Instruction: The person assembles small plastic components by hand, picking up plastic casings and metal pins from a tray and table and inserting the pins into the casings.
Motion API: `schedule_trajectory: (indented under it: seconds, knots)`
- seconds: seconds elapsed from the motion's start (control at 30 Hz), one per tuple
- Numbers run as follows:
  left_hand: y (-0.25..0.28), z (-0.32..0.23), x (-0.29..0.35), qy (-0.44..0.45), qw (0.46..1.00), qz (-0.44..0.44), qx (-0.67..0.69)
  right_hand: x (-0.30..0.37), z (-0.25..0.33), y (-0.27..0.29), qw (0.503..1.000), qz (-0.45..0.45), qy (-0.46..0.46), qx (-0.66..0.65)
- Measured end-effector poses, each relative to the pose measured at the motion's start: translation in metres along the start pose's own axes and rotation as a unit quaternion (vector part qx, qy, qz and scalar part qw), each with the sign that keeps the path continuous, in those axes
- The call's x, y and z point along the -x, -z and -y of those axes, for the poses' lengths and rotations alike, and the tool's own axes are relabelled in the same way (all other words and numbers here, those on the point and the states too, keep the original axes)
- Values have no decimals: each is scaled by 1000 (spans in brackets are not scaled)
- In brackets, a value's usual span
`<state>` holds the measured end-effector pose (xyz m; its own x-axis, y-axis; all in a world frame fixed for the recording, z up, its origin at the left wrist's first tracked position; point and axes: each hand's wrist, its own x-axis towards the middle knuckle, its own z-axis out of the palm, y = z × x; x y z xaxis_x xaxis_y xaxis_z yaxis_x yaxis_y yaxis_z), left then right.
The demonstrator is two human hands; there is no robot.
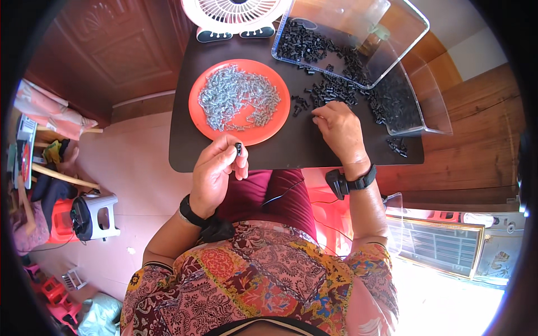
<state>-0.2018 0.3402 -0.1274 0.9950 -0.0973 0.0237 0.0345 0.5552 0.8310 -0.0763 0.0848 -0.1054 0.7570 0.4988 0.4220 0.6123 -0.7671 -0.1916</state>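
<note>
Patterned shirt point(263, 274) closest. Left fingers point(242, 166) pinched on 1 black piece point(239, 149); right fingers point(325, 113) curled inward, contents unclear.

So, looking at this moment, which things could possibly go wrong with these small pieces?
The small black piece in the left hand might slip and drop, perhaps to the floor, since the hand is by the near edge of the table.

The left hand is close to the red plate, so a knock could scatter its loose metal springs.

Some loose black parts lie near the table's right corner and could be brushed off.
</note>
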Motion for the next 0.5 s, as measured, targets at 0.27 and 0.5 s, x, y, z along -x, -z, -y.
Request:
schedule_trajectory:
  seconds: [0.27, 0.5]
  knots:
    - [-8, 3, 3, 34, 999, 13, -11, 2, 4, -6, 994, -7, -24, -104]
    - [-18, 7, -3, 58, 997, 49, 29, -3, 60, -9, 672, 106, -147, -718]
